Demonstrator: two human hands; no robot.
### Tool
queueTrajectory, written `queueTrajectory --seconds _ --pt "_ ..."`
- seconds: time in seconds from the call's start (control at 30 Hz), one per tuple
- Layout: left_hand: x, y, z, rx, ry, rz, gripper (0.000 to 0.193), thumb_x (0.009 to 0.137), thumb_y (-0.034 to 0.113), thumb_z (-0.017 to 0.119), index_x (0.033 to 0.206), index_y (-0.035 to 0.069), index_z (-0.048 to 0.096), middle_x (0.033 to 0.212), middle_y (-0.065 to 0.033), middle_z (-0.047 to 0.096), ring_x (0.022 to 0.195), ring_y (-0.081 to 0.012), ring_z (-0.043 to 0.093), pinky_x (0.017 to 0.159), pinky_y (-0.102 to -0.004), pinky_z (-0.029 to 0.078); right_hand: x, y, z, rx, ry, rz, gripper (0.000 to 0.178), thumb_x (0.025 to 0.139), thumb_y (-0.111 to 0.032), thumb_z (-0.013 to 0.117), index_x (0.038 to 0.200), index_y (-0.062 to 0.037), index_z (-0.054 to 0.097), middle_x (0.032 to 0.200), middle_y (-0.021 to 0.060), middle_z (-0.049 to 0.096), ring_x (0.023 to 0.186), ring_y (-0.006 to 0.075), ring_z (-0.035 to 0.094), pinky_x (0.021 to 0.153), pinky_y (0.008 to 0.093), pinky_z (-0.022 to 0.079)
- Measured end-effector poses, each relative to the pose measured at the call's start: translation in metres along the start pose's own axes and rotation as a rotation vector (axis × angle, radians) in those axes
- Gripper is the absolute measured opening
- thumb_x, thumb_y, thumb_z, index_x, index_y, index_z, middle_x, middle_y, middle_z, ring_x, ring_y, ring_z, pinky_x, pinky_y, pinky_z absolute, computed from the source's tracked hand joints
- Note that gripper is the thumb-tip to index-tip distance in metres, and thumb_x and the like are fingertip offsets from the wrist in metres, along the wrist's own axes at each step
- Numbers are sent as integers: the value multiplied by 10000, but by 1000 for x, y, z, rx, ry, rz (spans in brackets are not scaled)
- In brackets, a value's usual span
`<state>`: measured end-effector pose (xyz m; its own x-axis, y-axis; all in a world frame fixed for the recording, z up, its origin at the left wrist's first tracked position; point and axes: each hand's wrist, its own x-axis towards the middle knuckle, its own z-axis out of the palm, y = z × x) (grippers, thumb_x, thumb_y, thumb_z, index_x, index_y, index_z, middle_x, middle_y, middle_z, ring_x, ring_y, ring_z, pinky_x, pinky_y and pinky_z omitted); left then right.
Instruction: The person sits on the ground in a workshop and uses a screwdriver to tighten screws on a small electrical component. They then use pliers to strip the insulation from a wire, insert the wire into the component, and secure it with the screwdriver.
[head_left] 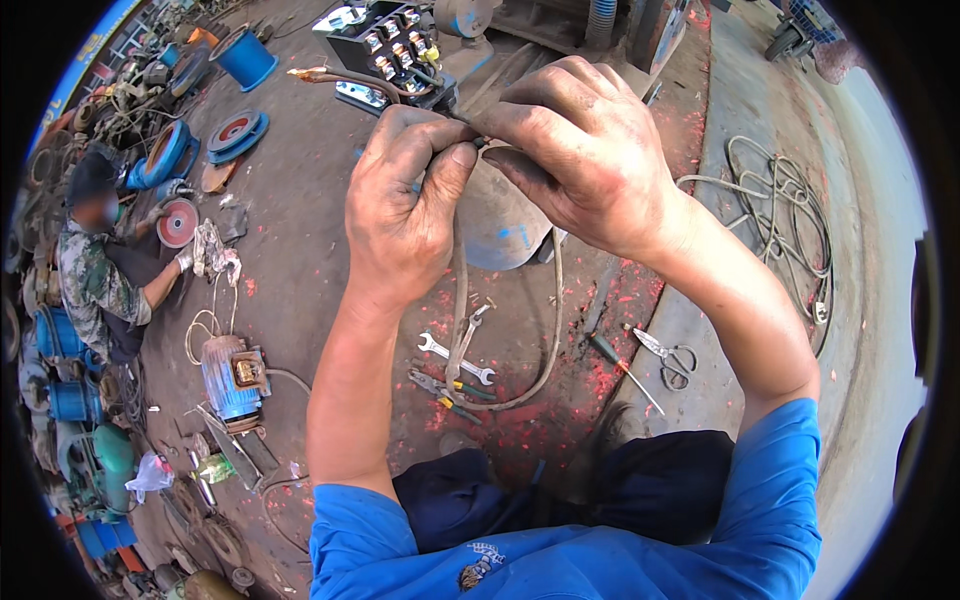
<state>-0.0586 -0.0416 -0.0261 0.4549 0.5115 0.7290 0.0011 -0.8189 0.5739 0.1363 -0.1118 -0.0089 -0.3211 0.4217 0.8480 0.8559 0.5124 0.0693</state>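
Both my hands are raised close together in front of a black contactor [375, 50] with several screw terminals. My left hand [405, 205] is closed, thumb against the fingers, on a grey cable [557, 310] that hangs down in a loop. My right hand [590, 150] pinches a dark wire end of it beside the left fingertips; the exact grip is partly hidden by the fingers. A brownish cable with a bare copper end [310, 74] sticks out left of the contactor. Below my hands lie wrenches [455, 357] and pliers [445, 392] on the floor.
A green-handled screwdriver [625, 370] and scissors [668, 358] lie at right, with coiled cable [790, 215] beyond. At left a co-worker [95, 250] crouches by a blue motor [232, 375]. Blue spools [245, 60] and motor parts line the left side. Machinery [560, 25] stands ahead.
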Motion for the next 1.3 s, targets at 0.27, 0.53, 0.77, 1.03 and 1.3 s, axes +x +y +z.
queueTrajectory --seconds 0.27,0.53,0.77,1.03,1.3 --pt "4 -5 5 67 114 123 147 892 -17 733 1038 -10 726 940 -123 678 849 -250 665 743 -353 536 26 -7 -11 166 -227 400 243 932 -240 662 856 -10 635 701 201 625 724 429 643 659 503 492" --pt "13 -8 17 264 287 164 187 874 -51 743 1054 -2 728 949 -126 671 818 -238 663 696 -360 539 26 -13 19 825 259 906 334 964 -282 682 1040 42 715 854 141 728 789 161 690 731 348 557" --pt "15 -5 28 517 264 242 196 922 -22 708 1117 -27 727 1027 -132 621 920 -252 607 796 -371 510 28 -26 48 916 355 910 186 934 -103 659 1036 41 716 927 150 748 849 174 702 783 331 557" --pt "4 -13 26 743 200 198 262 870 -19 738 1129 14 747 1034 -118 547 935 -254 564 817 -368 484 34 -8 68 680 349 856 151 851 -136 697 903 6 704 813 223 695 767 385 699 705 422 552" --pt "6 -18 25 694 237 231 230 854 -32 721 1079 7 744 1005 -124 558 913 -270 566 792 -372 485 39 -6 72 578 402 795 119 802 -123 672 815 -8 699 781 231 685 776 436 686 718 489 560"
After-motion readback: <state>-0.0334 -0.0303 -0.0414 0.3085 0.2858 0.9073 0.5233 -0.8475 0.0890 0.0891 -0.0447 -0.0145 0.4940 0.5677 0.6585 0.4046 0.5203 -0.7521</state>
